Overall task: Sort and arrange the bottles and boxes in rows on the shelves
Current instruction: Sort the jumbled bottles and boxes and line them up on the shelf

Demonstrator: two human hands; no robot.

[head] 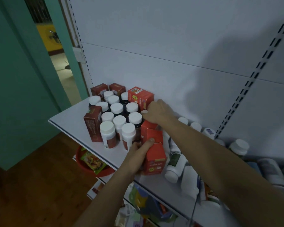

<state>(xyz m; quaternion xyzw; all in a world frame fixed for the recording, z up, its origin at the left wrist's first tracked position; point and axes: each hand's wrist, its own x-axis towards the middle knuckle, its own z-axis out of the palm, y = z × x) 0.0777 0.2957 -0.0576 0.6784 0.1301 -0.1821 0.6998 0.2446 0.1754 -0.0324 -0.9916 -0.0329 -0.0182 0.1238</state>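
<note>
**Q:** State the layout, left to right, taking the block of bottles (116, 110) as reference.

**A:** The block stands upright, white caps up, on the shelf (67, 117). Dark box (93, 124): upright, touching the block's front-left corner. Tall red box (140, 97): upright at the block's back-right corner.

**Q:** Left hand?

**A:** Left hand (138, 151): at the block's front-right corner, holding a red carton (154, 136). The thumb lies flat on the carton's top. The remaining fingers curl against its left side, partly hidden.

**Q:** Right hand?

**A:** Right hand (157, 112): at the block's right edge, fingers bent together over a capped bottle (144, 112). The fingertips are hidden. Loose bottles (175, 166) lie on their sides further right of the block.
</note>
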